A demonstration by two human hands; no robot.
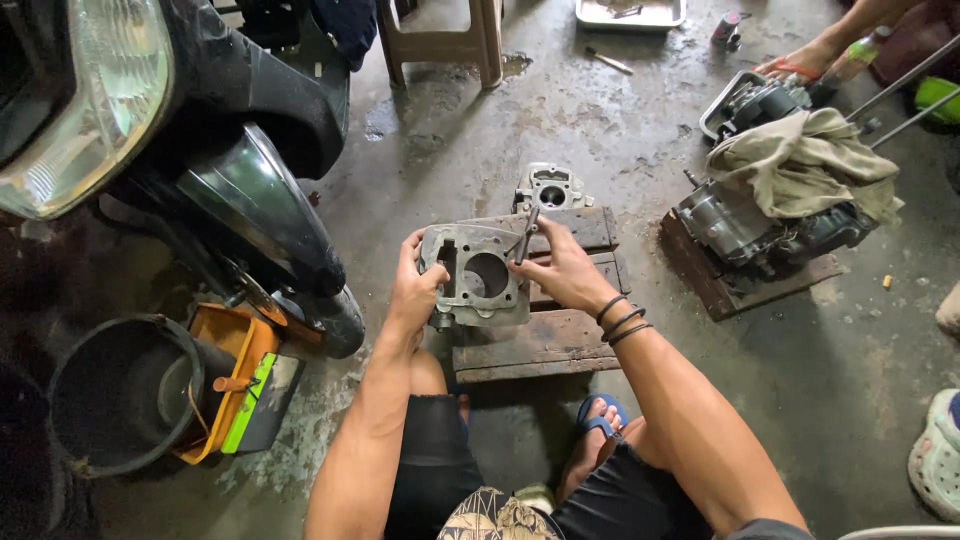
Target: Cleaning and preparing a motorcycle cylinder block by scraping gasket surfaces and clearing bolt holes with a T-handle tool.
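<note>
My left hand (pixel 415 290) grips the left edge of a grey metal engine cylinder block (pixel 475 275), held tilted so its round bore faces me. My right hand (pixel 565 270), with dark bands on the wrist, holds a thin metal tool (pixel 526 236) whose tip rests on the block's upper right face. The block hovers just above a worn wooden pallet (pixel 545 340). A second grey engine part (pixel 552 187) stands at the pallet's far edge.
A motorcycle front wheel and fender (pixel 265 215) stand at left beside a black bucket (pixel 120 390) and an orange tray (pixel 235 375). A partly stripped engine (pixel 770 225) under a rag sits at right; another person's hand (pixel 800 65) touches it. A stool (pixel 440 40) and metal tray (pixel 630 12) lie beyond.
</note>
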